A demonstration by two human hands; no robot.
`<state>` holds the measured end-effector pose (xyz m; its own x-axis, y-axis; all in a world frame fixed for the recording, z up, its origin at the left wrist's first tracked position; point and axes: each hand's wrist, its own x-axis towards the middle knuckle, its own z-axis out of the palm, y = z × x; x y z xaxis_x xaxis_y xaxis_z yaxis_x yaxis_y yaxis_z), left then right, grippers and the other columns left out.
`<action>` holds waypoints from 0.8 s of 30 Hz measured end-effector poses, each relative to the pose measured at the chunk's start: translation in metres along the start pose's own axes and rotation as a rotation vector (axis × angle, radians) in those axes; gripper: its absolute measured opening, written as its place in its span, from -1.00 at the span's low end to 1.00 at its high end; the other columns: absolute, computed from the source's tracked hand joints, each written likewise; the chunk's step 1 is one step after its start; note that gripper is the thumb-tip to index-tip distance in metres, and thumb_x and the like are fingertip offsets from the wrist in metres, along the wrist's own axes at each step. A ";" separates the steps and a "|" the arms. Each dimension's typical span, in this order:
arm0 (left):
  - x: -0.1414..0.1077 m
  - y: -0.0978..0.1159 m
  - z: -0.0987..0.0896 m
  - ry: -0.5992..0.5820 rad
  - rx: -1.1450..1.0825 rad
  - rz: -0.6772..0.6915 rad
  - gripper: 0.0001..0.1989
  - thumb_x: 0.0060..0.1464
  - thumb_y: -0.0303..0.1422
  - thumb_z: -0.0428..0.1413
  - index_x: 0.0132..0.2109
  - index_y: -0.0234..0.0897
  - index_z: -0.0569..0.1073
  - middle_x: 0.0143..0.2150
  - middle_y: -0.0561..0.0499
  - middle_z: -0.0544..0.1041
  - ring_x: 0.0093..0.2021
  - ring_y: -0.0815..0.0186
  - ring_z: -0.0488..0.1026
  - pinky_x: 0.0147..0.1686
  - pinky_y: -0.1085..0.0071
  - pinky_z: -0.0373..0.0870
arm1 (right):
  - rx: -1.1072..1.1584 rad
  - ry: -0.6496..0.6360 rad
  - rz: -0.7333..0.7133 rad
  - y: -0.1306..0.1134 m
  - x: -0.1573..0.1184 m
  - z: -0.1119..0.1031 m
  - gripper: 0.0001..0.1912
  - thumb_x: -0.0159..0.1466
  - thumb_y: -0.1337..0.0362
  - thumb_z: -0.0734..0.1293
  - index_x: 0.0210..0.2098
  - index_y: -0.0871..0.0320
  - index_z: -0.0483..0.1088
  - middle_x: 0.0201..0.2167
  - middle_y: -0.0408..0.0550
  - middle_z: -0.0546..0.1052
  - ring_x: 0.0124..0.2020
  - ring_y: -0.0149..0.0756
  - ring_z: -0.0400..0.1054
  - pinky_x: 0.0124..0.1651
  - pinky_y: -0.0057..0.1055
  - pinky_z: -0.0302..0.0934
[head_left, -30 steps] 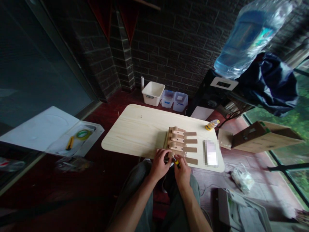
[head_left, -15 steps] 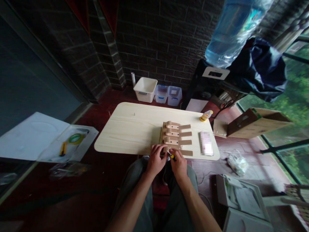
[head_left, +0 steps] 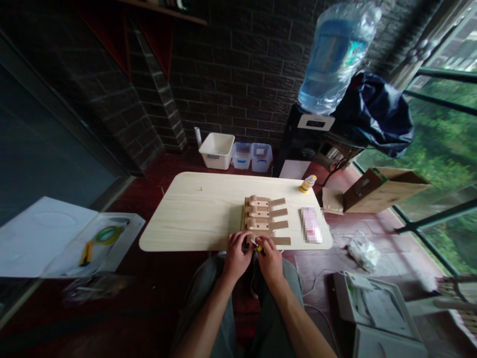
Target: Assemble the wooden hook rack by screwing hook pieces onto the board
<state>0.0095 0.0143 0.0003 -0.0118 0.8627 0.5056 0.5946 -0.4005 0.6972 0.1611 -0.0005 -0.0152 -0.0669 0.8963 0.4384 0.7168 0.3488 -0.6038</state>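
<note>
A wooden assembly (head_left: 258, 211) lies at the near edge of the table, with several rounded blocks in a row and flat strips sticking out to the right. Dark round spots mark the tops of the blocks. My right hand (head_left: 272, 260) is closed around a yellow and black screwdriver (head_left: 260, 248), whose metal shaft points up and left. At the assembly's near left corner, my left hand (head_left: 237, 254) is curled with fingers and thumb gripping the nearest wooden block (head_left: 251, 239). What the screwdriver's tip touches is too small to make out.
The pale table (head_left: 186, 219) also bears a yellow-capped bottle (head_left: 307, 184), a blurred pink item (head_left: 311, 224) and a tiny screw-like piece (head_left: 201, 188). Storage bins (head_left: 218, 151) stand behind it. An open white case (head_left: 126, 233) is at left, a cardboard box (head_left: 383, 189) at right.
The head view has tilted up a little, so the whole scene sits lower and slightly left. Both hands stay at the assembly's near end, with the screwdriver still in the right hand.
</note>
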 end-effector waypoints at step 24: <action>0.000 -0.003 0.001 -0.041 -0.042 -0.026 -0.73 0.24 -0.46 0.13 0.06 -0.13 0.47 0.01 -0.06 0.58 0.08 0.11 0.47 0.12 0.09 0.43 | -0.100 -0.041 0.022 0.005 -0.002 0.004 -0.68 0.31 0.45 0.32 -0.01 0.02 0.52 0.01 -0.06 0.60 -0.09 -0.29 0.55 -0.12 -0.46 0.41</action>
<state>0.0088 0.0153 -0.0023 0.0064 0.8845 0.4666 0.5599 -0.3897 0.7311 0.1619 0.0007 -0.0213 -0.0775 0.9146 0.3968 0.7840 0.3018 -0.5425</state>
